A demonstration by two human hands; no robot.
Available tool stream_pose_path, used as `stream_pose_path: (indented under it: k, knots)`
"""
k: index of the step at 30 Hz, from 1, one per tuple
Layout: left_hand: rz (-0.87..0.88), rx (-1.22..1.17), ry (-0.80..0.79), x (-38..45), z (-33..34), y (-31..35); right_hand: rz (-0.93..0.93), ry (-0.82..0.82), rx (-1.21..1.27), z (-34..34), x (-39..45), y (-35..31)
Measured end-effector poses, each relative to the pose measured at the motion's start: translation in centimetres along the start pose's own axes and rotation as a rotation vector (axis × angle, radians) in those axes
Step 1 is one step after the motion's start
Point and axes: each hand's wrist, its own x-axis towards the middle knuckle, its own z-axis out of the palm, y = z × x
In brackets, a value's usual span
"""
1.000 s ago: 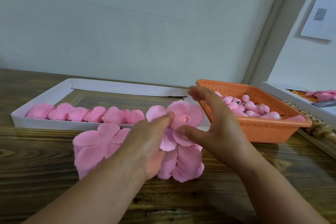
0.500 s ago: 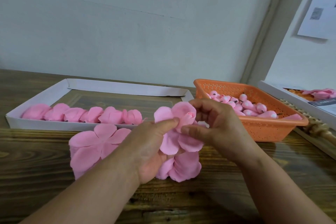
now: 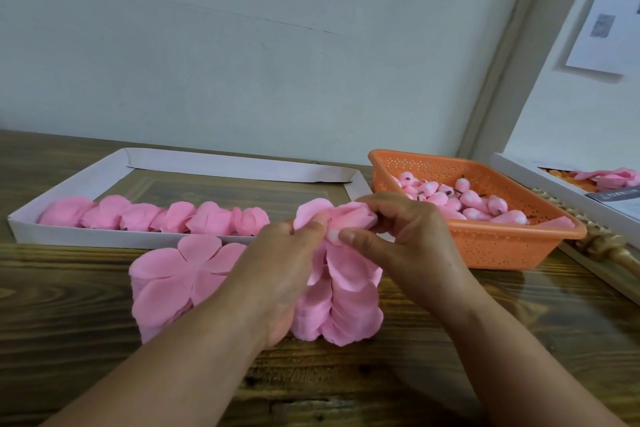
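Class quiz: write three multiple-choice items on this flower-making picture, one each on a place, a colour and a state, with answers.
1. The loose buds lie: A in a glass jar; B in the basket; C on the floor.
2. The petal stacks are: A yellow; B white; C pink.
3. The left hand and right hand: A pinch the flower; B lie flat; C hang idle.
Answers: B, buds fill the orange basket; C, both stacks are pink; A, both hands' fingertips grip it.
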Motion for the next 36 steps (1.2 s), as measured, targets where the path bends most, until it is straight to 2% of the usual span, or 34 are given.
stream_pose_path:
  k: [4, 7, 15, 19, 23, 29, 33, 36]
  knots:
    - [-0.001, -0.038, 0.084, -0.18, 0.23, 0.36, -0.037, -0.041, -0.120, 0.34, -0.12, -0.22]
    - [-0.025, -0.045, 0.081, -0.35, 0.36, 0.40, -0.069, -0.101, -0.192, 0.44, -0.24, -0.50]
    - [-0.005, -0.038, 0.190, -0.15, 0.41, 0.56, -0.018, -0.077, -0.145, 0.47, -0.37, -0.70]
    - [0.010, -0.025, 0.225, -0.26, 0.39, 0.66, -0.031, -0.138, -0.150, 0.31, -0.36, -0.87]
    - [0.017, 0.018, 0.115, -0.42, 0.40, 0.44, -0.070, -0.166, -0.183, 0.48, -0.32, -1.01]
    - [0.055, 0.051, -0.100, -0.52, 0.31, 0.36, 0.060, -0.069, -0.147, 0.35, -0.25, -0.75]
    - [0.027, 0.047, -0.211, -0.57, 0.16, 0.67, 0.101, -0.084, -0.121, 0.23, -0.15, -0.51]
    - [0.002, 0.043, -0.211, -0.66, 0.13, 0.78, 0.099, -0.113, -0.181, 0.14, -0.03, -0.49]
